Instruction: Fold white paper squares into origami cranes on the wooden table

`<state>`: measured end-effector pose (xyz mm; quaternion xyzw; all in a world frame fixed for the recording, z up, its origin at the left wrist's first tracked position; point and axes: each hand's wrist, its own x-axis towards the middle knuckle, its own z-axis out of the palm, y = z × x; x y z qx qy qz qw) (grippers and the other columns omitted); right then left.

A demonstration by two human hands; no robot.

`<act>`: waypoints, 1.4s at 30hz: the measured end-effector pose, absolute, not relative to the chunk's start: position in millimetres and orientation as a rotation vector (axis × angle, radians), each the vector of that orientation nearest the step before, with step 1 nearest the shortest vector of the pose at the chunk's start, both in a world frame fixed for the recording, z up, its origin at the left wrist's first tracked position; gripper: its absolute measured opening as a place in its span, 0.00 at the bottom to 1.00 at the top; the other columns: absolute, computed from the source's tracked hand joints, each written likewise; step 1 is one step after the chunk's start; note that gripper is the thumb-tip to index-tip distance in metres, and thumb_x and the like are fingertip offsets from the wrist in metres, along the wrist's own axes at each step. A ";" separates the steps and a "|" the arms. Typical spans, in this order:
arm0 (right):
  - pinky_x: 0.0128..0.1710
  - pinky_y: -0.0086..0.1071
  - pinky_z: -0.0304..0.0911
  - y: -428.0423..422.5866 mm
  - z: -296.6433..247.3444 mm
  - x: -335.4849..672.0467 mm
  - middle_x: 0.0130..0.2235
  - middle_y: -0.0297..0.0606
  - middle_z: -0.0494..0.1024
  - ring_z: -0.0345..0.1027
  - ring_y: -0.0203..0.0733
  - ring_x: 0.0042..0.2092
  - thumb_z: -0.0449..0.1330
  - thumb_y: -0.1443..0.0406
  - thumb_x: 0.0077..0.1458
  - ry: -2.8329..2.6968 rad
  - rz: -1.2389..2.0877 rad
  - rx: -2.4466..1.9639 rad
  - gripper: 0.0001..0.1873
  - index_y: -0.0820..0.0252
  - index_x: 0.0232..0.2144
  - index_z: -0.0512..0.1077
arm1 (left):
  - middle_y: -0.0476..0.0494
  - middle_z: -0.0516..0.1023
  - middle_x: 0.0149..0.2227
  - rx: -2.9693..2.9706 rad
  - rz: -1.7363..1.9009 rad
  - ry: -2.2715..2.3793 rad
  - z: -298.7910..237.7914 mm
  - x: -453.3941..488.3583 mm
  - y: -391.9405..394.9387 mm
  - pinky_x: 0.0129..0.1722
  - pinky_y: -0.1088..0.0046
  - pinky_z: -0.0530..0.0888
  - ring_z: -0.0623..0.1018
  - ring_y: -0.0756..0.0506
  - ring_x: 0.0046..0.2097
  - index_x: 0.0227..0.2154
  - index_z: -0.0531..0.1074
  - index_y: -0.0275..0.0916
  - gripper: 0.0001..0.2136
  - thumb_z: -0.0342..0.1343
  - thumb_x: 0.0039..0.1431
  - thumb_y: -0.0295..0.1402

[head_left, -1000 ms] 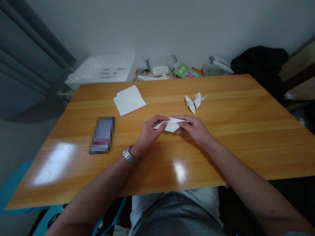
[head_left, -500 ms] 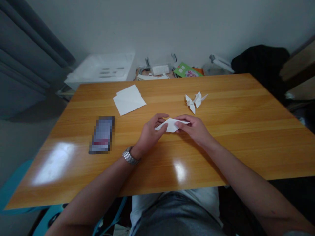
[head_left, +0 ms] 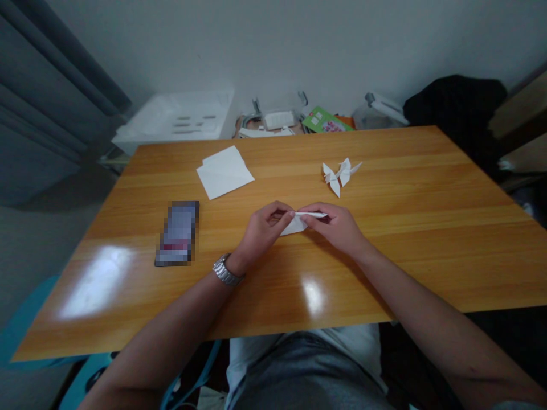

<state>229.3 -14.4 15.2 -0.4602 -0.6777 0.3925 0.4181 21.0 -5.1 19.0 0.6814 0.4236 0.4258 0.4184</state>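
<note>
A folded piece of white paper (head_left: pixel 294 226) is held between my two hands, just above the middle of the table. My left hand (head_left: pixel 265 226) pinches its left part with thumb and fingers, a metal watch on that wrist. On the other side, my right hand (head_left: pixel 332 222) grips the paper's right part, thumb on the near face. The fingers cover much of the paper. Beyond my right hand lie folded white paper cranes (head_left: pixel 342 173), close together. White paper sheets (head_left: pixel 225 173) rest overlapped at the back left.
A phone (head_left: pixel 178 233) with a blurred screen lies on the wooden table (head_left: pixel 427 228), left of my hands. Behind the table stand a white tray-like piece (head_left: pixel 171 117), a green booklet (head_left: pixel 325 121) and a dark covered shape (head_left: pixel 453 108). A blue chair (head_left: pixel 29 319) is at lower left.
The paper has been turned or folded between my fingers: its broad face now hangs toward me below a narrow upper edge. My fingertips have drawn closer together.
</note>
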 end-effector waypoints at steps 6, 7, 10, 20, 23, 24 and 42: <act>0.44 0.36 0.70 -13.2 12.7 228.8 0.41 0.39 0.85 0.78 0.45 0.42 0.65 0.55 0.60 -1.660 1.041 -1.160 0.13 0.55 0.42 0.82 | 0.45 0.79 0.33 1.681 1.105 1.047 17.7 23.1 -6.0 0.36 0.76 0.73 0.77 0.49 0.35 0.34 0.75 0.36 0.12 0.59 0.65 0.40; 0.44 0.36 0.70 -13.0 12.2 228.5 0.41 0.39 0.85 0.78 0.45 0.41 0.65 0.55 0.59 -1.646 1.059 -1.159 0.13 0.55 0.42 0.82 | 0.45 0.79 0.33 1.675 1.105 1.056 18.3 23.7 -6.4 0.36 0.76 0.73 0.77 0.49 0.35 0.34 0.75 0.36 0.11 0.59 0.65 0.40; 0.42 0.37 0.71 -12.6 11.4 227.5 0.40 0.39 0.84 0.77 0.44 0.40 0.67 0.54 0.58 -1.589 1.100 -1.165 0.14 0.56 0.41 0.82 | 0.45 0.79 0.33 1.656 1.090 1.078 19.8 24.9 -6.9 0.36 0.75 0.73 0.77 0.49 0.35 0.33 0.75 0.36 0.12 0.59 0.64 0.41; 0.37 0.33 0.69 -11.7 11.8 226.8 0.34 0.36 0.82 0.74 0.40 0.35 0.72 0.55 0.52 -1.365 1.227 -1.117 0.14 0.57 0.36 0.79 | 0.44 0.81 0.36 1.484 1.008 0.965 7.7 26.1 -5.7 0.37 0.74 0.75 0.79 0.48 0.36 0.38 0.75 0.36 0.14 0.66 0.57 0.42; 0.39 0.33 0.69 -11.9 12.4 226.1 0.35 0.36 0.82 0.74 0.40 0.36 0.71 0.55 0.53 -1.375 1.240 -1.097 0.14 0.58 0.35 0.79 | 0.43 0.81 0.36 1.481 0.979 0.964 6.4 27.2 -6.6 0.37 0.74 0.76 0.79 0.48 0.37 0.38 0.75 0.36 0.14 0.66 0.57 0.41; 0.39 0.33 0.69 -11.9 12.5 225.7 0.35 0.36 0.82 0.74 0.40 0.37 0.71 0.55 0.53 -1.376 1.245 -1.091 0.13 0.58 0.35 0.79 | 0.44 0.81 0.35 1.481 0.980 0.972 6.2 27.3 -6.6 0.37 0.74 0.76 0.79 0.48 0.36 0.38 0.75 0.36 0.14 0.66 0.57 0.41; 0.33 0.32 0.71 -13.0 8.8 222.4 0.33 0.37 0.82 0.74 0.40 0.34 0.70 0.50 0.52 -1.286 1.338 -1.129 0.18 0.58 0.34 0.82 | 0.44 0.81 0.38 1.518 0.924 0.993 4.0 24.7 -7.0 0.37 0.74 0.76 0.81 0.47 0.38 0.39 0.73 0.37 0.14 0.65 0.59 0.42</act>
